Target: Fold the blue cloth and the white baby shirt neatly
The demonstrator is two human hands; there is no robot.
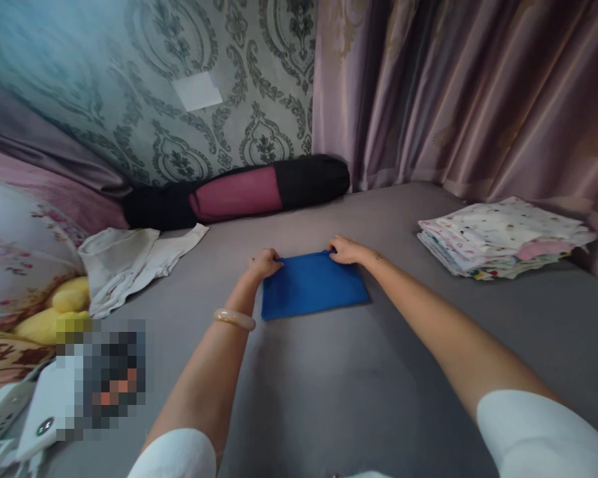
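Blue cloth (pixel 313 287) on a bed (pixel 329 385), seen from above and behind two outstretched arms. The cloth lies near the middle of the view, its near edge on the grey sheet; whether the far edge is slightly raised cannot be told. The left hand (pixel 266 263) has its fingers clamped on the far left corner; the right hand (pixel 346 250) has its fingers clamped on the far edge, towards the right corner. A pale bracelet (pixel 234 319) encircles the left forearm.

Edges and room: bare sheet extends from the near edge of the cloth towards the person. A further strip separates the far edge from a long black-and-maroon bag (pixel 236 192), which lies along the patterned wall (pixel 249 79). To the right, well apart from the cloth, a stack of folded fabrics (pixel 503 236) stands near the curtain (pixel 403 93). To the left, also apart, lie a white garment (pixel 134 265) and, beside it, a yellow plush item (pixel 64 309); a white device (pixel 50 405) occupies the near left corner.

Orientation: the cloth is roughly rectangular, its long axis running left to right across the person's front. The near edge slants slightly, its right end lying farther away than its left.
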